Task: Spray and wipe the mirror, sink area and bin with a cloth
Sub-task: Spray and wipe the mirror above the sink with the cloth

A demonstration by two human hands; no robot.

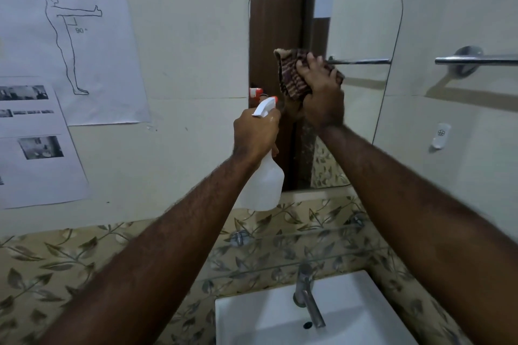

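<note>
Spray bottle (265,176): white, long axis near upright, top tilted slightly left; orange-tipped nozzle points up and right toward the mirror (364,36).
Left hand (256,133): clamped round the bottle's neck, arm stretched forward and up.
Cloth (294,75): dark, striped, bunched, pressed flat on the mirror's left-centre glass.
Right hand (322,98): fingers spread, clamped on the cloth, arm extended to the far wall.
Sink (252,316): white, near, below the hands, with a metal tap (307,294).
</note>
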